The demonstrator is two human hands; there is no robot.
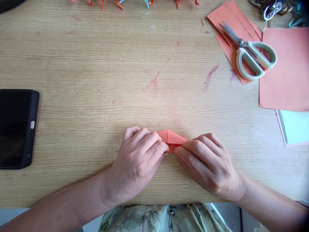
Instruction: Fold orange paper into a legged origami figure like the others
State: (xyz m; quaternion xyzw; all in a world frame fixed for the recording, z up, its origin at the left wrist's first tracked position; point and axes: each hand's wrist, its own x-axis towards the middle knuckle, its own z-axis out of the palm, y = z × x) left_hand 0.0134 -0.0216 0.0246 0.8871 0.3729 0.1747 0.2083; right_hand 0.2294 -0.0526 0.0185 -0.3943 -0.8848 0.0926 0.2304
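Observation:
A small folded piece of orange paper point(170, 137) is held between both hands near the front edge of the table. My left hand point(140, 161) pinches its left end, fingertips close to the middle. At the right end, my right hand point(205, 164) grips it with thumb and fingers pressed together. A raised crease runs down the paper's centre, and a darker open fold shows below it. Both ends of the paper are covered by my fingers.
Scissors point(248, 53) with pale handles lie on folded orange paper point(228, 14) at the far right. Beside them are an orange sheet point(285, 71) and a mint-green sheet point(294, 127). A black phone point(16, 129) lies at left. Folded paper pieces point(119, 4) line the far edge; keys point(271, 11) sit top right.

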